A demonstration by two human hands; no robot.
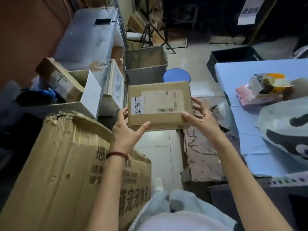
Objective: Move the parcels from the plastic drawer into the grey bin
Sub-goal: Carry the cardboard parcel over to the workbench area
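Note:
I hold a flat brown cardboard parcel point(159, 104) with a white shipping label level in front of me, above the tiled floor. My left hand point(127, 130) grips its near left corner, thumb on top. My right hand point(199, 116) grips its near right corner and right edge. The grey bin point(145, 70) stands on the floor just beyond the parcel, and looks hollow inside. To the left, a white plastic drawer point(90, 95) is pulled out with another cardboard parcel point(61, 79) and dark blue items in it.
A large torn cardboard box point(66, 164) stands at my lower left. A blue stool point(176, 75) sits right of the bin. A blue-covered table point(250, 114) with bagged items is on the right, a black crate point(233, 59) and a tripod point(150, 30) beyond.

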